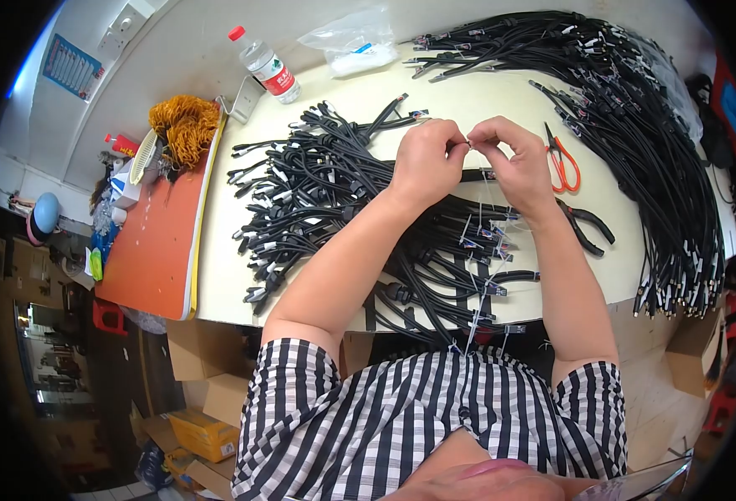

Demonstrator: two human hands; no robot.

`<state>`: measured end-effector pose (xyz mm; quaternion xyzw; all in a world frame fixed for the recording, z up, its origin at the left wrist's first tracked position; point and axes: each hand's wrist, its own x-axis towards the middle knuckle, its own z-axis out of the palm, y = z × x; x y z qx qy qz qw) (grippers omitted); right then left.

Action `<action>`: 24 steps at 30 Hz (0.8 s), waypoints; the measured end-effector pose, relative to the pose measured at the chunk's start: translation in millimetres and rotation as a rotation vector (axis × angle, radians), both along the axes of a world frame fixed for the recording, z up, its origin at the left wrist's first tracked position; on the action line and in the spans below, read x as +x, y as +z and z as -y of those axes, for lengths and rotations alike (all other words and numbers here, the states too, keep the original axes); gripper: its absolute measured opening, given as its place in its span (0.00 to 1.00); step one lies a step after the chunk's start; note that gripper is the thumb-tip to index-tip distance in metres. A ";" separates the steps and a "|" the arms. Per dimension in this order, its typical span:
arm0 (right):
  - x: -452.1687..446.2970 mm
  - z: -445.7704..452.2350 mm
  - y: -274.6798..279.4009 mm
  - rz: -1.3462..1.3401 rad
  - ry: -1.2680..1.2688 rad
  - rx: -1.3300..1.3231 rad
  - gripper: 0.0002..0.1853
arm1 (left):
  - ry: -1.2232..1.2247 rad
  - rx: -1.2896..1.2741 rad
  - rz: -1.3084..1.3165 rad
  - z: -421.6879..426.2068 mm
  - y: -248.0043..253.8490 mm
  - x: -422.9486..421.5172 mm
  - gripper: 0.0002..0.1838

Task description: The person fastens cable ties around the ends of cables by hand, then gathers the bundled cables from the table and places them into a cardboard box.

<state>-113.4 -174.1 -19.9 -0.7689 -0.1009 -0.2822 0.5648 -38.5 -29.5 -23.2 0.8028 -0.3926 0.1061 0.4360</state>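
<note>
Cream-topped worktable (502,96), filling the middle of the scene, its far edge against a pale wall.

Checked shirt (385,426), black and white, worn by the person at the near side.

Right-hand heap of black cables (664,184): one long sweep from the far edge down the right side, pale tips at its near end.

Left-hand pile of black cables (318,200): spread over the table's left and middle, partly under the hands and forearms, connector ends pointing right.

Orange-red board (155,242): at far left, beside the worktable.

Left hand (428,163) and right hand (520,167): raised over the left-hand pile, fingertips meeting. Thumb and forefinger of each are closed in a pinch; what lies between them is too small to tell.

Orange yarn bundle (186,125): on the board's far end.

Clear plastic bag (355,50): far edge, left of the right-hand heap.

Water bottle (276,75): red cap, red label, left of the bag.

Pliers (583,214): black handles, right of the right wrist.

Scissors (555,146): orange-red handles, just right of the right hand, beyond the pliers.
</note>
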 end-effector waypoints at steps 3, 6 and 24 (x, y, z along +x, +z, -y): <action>0.0 1.0 0.3 -0.007 -0.010 -0.005 0.07 | 0.005 0.039 0.098 -0.3 -2.5 1.5 0.04; -3.2 -0.3 2.2 -0.042 0.018 -0.002 0.07 | 0.031 0.038 0.008 -0.1 -0.4 1.2 0.04; 1.5 6.6 -0.2 -0.114 0.061 0.044 0.09 | -0.065 0.192 -0.360 -4.2 6.1 0.5 0.06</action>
